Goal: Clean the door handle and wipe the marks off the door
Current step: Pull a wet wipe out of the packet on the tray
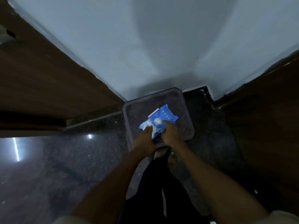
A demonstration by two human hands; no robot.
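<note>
Both bare arms reach down over dark trousers [155, 191]. The left hand [145, 136] and right hand [171, 135] sit close together, each gripping a blue pack of wipes [166, 116] lying on a dark square stool [186, 110]. Beyond stands a pale wall [145, 46], with brown doors [40, 75] on either side.

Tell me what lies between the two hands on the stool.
In the head view, the blue wipes pack lies between the left hand and right hand, both touching it.
</note>
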